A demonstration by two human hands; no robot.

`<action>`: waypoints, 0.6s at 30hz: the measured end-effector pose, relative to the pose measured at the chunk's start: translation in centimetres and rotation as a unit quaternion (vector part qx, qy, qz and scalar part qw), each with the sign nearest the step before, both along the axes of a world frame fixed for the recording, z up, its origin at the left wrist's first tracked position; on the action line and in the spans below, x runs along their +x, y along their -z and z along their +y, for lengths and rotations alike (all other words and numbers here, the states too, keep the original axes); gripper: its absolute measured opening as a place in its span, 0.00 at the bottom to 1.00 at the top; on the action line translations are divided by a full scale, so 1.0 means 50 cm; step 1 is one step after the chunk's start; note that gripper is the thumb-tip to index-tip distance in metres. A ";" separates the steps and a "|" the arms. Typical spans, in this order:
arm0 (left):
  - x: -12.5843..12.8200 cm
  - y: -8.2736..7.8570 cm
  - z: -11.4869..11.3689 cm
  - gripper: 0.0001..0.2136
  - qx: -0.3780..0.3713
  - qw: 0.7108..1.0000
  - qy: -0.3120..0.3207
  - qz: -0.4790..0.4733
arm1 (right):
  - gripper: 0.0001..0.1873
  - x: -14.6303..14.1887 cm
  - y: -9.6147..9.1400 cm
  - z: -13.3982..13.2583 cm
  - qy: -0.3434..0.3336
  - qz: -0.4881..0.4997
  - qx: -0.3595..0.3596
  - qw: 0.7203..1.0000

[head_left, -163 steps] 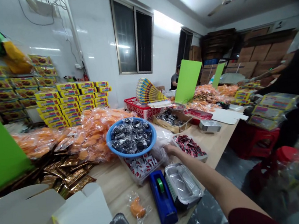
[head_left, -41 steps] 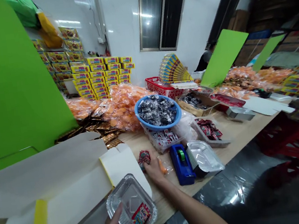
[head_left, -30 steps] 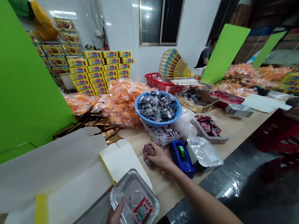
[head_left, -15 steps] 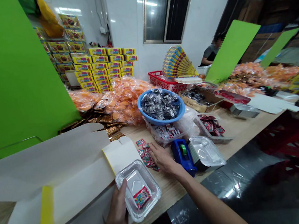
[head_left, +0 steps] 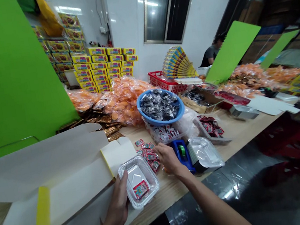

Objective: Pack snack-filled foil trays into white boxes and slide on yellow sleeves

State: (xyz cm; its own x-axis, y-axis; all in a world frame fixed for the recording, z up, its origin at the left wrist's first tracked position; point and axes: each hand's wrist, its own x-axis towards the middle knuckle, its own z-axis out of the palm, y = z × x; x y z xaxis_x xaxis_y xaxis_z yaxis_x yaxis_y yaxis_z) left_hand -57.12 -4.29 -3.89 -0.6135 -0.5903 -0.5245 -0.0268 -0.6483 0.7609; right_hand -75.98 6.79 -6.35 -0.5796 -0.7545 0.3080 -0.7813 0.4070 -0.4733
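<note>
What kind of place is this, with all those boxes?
It looks like a packing workshop for snacks: yellow boxes stacked high, heaps of bagged orange pieces, and a foil tray with a packet in it.

Print on the small packets point(head_left: 148, 156) is too tiny to read; the left hand point(head_left: 118, 199) hides an edge of the foil tray point(head_left: 144, 173), the right hand point(head_left: 169, 159) part of the tape dispenser point(head_left: 179, 146); white card point(head_left: 62, 165) runs off-frame.

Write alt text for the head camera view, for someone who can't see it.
On a wooden worktable, the left hand holds a foil tray containing one colourful packet, while the right hand sits beside scattered small red packets and a blue tape dispenser. Behind are a blue basin of black wrapped items and stacked yellow boxes.
</note>
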 end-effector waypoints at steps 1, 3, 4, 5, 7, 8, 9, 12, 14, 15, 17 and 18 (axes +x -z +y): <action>-0.002 -0.001 0.000 0.18 -0.001 1.000 0.000 0.000 | 0.16 -0.003 -0.002 0.003 0.004 -0.003 0.004 1.000; -0.004 -0.004 0.002 0.17 -0.002 1.000 -0.003 -0.001 | 0.12 -0.005 0.002 0.005 -0.010 -0.021 0.017 1.000; -0.005 -0.005 0.003 0.16 0.000 1.000 -0.006 0.000 | 0.10 -0.003 0.006 0.004 -0.022 -0.032 0.026 0.999; -0.005 -0.007 0.004 0.16 0.004 1.000 -0.010 0.002 | 0.08 0.002 0.012 0.002 -0.033 -0.039 0.039 0.998; -0.004 -0.008 0.005 0.16 0.013 1.000 -0.013 0.007 | 0.06 0.015 0.020 -0.004 -0.049 -0.036 0.066 0.996; -0.002 -0.007 0.006 0.16 0.016 1.000 -0.013 0.007 | 0.05 0.022 0.020 -0.008 -0.054 -0.027 0.071 0.996; 0.000 -0.006 0.005 0.16 0.020 1.000 -0.014 0.002 | 0.05 0.026 0.016 -0.010 -0.056 -0.018 0.063 0.996; 0.004 -0.001 0.002 0.15 0.031 0.999 -0.016 -0.021 | 0.08 0.009 -0.022 -0.010 -0.037 0.016 0.005 0.999; 0.002 0.000 0.001 0.16 0.034 0.999 -0.015 -0.026 | 0.11 -0.037 -0.057 -0.008 0.012 0.022 0.019 1.000; -0.001 0.000 0.001 0.17 0.034 0.999 -0.012 -0.024 | 0.10 -0.068 -0.072 -0.008 0.038 0.015 0.047 0.998; -0.014 -0.004 0.003 0.18 0.038 0.999 -0.001 -0.010 | 0.06 -0.139 -0.090 -0.014 0.069 -0.016 0.104 0.992; -0.024 -0.008 0.006 0.18 0.041 0.999 0.007 -0.001 | 0.03 -0.172 -0.091 -0.021 0.067 -0.035 0.121 0.990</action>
